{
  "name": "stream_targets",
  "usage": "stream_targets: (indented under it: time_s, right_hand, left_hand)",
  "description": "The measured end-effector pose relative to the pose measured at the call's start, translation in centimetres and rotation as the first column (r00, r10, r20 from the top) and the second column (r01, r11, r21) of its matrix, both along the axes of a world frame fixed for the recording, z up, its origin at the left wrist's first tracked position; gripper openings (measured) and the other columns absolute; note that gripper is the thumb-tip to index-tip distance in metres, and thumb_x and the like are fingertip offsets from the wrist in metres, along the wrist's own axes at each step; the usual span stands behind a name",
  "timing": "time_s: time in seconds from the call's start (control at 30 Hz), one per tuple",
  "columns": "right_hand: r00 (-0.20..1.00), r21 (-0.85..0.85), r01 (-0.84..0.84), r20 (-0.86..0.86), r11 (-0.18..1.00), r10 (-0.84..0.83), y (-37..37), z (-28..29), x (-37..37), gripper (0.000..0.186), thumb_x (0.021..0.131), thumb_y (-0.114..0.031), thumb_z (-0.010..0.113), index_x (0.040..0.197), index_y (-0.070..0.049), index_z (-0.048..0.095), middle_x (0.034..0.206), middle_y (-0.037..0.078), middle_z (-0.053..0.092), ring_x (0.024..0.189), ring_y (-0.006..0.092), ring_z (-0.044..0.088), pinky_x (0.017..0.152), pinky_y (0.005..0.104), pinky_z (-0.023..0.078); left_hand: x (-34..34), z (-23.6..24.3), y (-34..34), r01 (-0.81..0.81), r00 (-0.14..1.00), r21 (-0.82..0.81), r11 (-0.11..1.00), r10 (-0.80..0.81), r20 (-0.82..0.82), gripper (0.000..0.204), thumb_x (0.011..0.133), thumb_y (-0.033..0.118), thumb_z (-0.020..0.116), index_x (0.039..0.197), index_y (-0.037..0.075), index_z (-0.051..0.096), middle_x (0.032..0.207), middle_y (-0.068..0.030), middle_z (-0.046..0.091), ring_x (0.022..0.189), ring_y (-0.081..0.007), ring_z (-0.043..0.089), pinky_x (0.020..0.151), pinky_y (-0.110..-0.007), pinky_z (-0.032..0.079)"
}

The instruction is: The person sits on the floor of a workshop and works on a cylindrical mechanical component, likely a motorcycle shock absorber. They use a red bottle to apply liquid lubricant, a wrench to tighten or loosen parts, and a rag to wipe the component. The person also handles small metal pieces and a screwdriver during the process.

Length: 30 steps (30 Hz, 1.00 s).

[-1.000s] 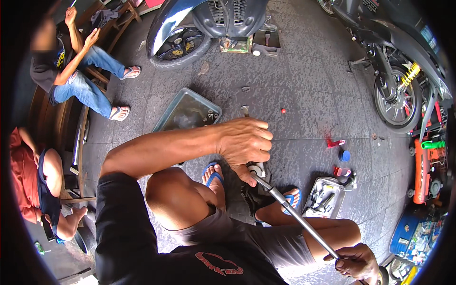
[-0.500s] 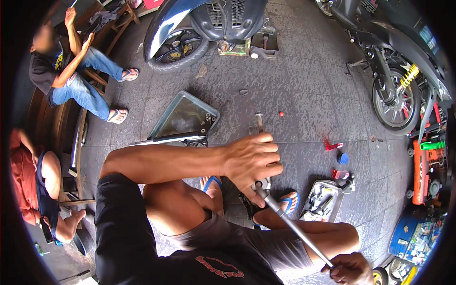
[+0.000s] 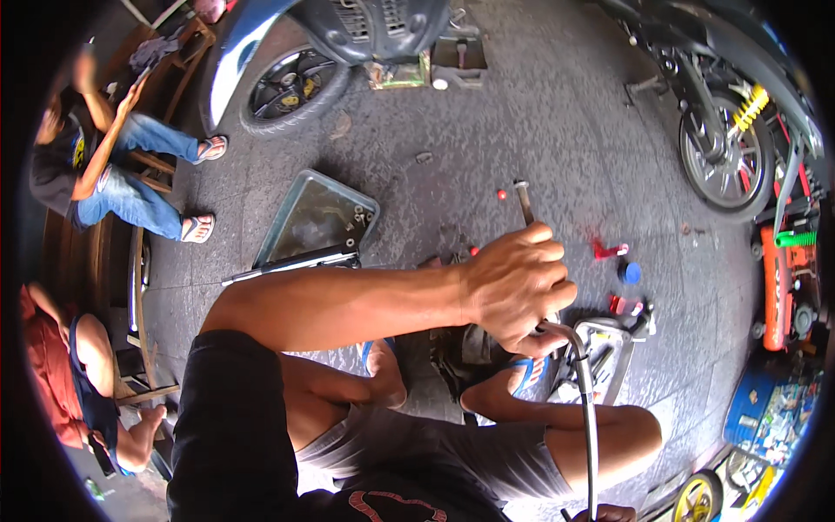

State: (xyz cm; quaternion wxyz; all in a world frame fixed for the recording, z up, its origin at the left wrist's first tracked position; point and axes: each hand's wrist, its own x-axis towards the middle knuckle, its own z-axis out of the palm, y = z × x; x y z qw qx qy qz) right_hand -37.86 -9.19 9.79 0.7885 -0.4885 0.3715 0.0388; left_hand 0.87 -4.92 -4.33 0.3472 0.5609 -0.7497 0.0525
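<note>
My left hand (image 3: 517, 287) is wrapped round a metal rod whose flat-headed end (image 3: 523, 196) sticks out above the knuckles. Below the thumb, the bent end of a long steel bar handle (image 3: 589, 418) meets what I grip; how they join is hidden. My right hand (image 3: 609, 513) is only partly in view at the lower edge, closed on the bar's far end. A dark, greasy-looking part (image 3: 461, 358) lies beneath my left hand, between my feet, mostly covered.
Left of my hands lies a grey tray (image 3: 309, 178) with nuts. To the right are a blue cap (image 3: 630, 273), a red piece (image 3: 611, 251) and a tool tray (image 3: 622, 383). Motorcycles stand ahead, with a wheel (image 3: 296, 87) at left. Two people sit at left.
My left hand has moved right and slightly up in view. The bar has swung from a slant to nearly upright in the picture, and my right hand has dropped toward the lower edge.
</note>
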Motion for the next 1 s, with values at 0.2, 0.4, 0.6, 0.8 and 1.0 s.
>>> stream_targets:
  time_s: [0.2, 0.4, 0.6, 0.8, 1.0]
  right_hand:
    - [1.0, 0.066, -0.008, 0.005, 0.998, 0.007, -1.3, -0.8, 0.4, 0.032, 0.098, -0.021, 0.066, 0.107, 0.009, 0.066, 0.058, -0.004, 0.052, 0.042, 0.0015, 0.034, 0.037, 0.0202, 0.022]
    - [0.999, 0.094, -0.031, -0.029, 0.995, 0.034, -1.7, -0.7, 1.6, 0.025, 0.098, -0.016, 0.064, 0.105, 0.007, 0.068, 0.057, -0.007, 0.047, 0.043, 0.0009, 0.032, 0.039, 0.02, 0.02]
    - [1.0, -0.006, 0.019, -0.02, 1.0, -0.019, -1.1, -0.5, 0.1, 0.03, 0.097, -0.02, 0.066, 0.107, 0.008, 0.07, 0.059, 0.0, 0.058, 0.042, 0.0024, 0.037, 0.037, 0.0194, 0.024]
    - [0.989, -0.048, 0.06, -0.135, 0.997, -0.066, 0.7, -0.5, -0.9, 0.033, 0.094, -0.025, 0.07, 0.102, 0.008, 0.071, 0.056, -0.003, 0.054, 0.043, 0.0037, 0.04, 0.04, 0.0215, 0.027]
    - [0.974, -0.108, 0.152, -0.151, 0.982, -0.168, 2.1, -0.8, -2.0, 0.032, 0.093, -0.028, 0.071, 0.099, 0.004, 0.071, 0.059, 0.0, 0.059, 0.044, 0.0046, 0.041, 0.041, 0.0232, 0.029]
  left_hand:
    - [2.5, 1.8, 0.7, 0.077, 0.96, 0.225, 0.971, -0.133, 0.246, 0.093, 0.068, 0.097, 0.04, 0.082, 0.008, 0.059, 0.07, -0.0054, 0.054, 0.073, -0.022, 0.053, 0.072, -0.038, 0.038]
    - [1.1, 1.0, 1.7, -0.026, 0.999, 0.153, 0.988, 0.03, -0.021, 0.056, 0.072, 0.063, 0.068, 0.074, 0.009, 0.057, 0.07, -0.0049, 0.054, 0.073, -0.0242, 0.052, 0.08, -0.042, 0.039]
    - [-1.0, 0.1, 1.0, -0.13, 0.986, 0.025, 0.991, 0.132, -0.103, 0.04, 0.064, 0.045, 0.071, 0.072, 0.008, 0.057, 0.069, -0.006, 0.054, 0.075, -0.0255, 0.052, 0.084, -0.043, 0.039]
    - [-1.9, -0.1, 0.2, -0.147, 0.981, 0.001, 0.989, 0.146, -0.126, 0.04, 0.064, 0.044, 0.073, 0.068, 0.008, 0.056, 0.065, -0.0055, 0.052, 0.07, -0.024, 0.05, 0.079, -0.041, 0.038]
    - [-2.0, 0.1, -1.1, -0.162, 0.977, 0.013, 0.987, 0.162, -0.139, 0.041, 0.06, 0.044, 0.077, 0.068, 0.007, 0.06, 0.066, -0.0058, 0.057, 0.071, -0.0235, 0.051, 0.08, -0.04, 0.039]
